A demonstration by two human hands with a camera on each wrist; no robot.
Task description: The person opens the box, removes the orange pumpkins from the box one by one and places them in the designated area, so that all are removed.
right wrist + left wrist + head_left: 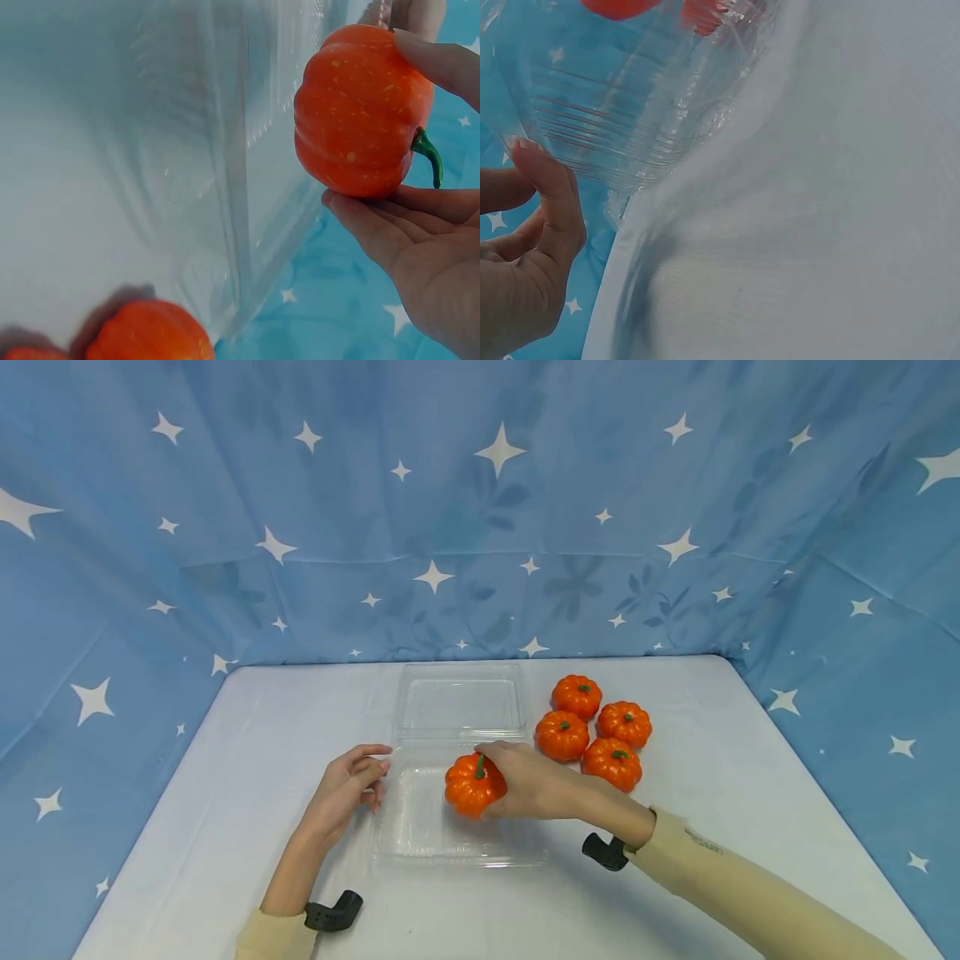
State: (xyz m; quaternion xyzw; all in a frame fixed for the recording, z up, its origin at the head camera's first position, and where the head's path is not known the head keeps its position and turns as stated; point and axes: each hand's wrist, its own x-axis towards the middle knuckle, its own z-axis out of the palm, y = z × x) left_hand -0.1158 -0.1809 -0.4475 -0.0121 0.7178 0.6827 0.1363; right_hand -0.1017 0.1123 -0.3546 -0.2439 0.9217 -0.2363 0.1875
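A small orange toy pumpkin (470, 787) with a green stem is gripped by my right hand (532, 783), over the base of a clear plastic clamshell box (412, 852). In the right wrist view, thumb and fingers hold the pumpkin (360, 112) from opposite sides, its stem turned toward the palm. My left hand (347, 789) is at the box's left rim. The left wrist view has that hand (536, 247) pinching the clear wall's edge with its fingertips. The box's lid (459, 697) lies folded back, away from me.
Several more toy pumpkins (611, 764) sit grouped on the white tabletop (705, 777), to the right of the box. A blue star-patterned curtain (450, 510) hangs behind the table and along both sides.
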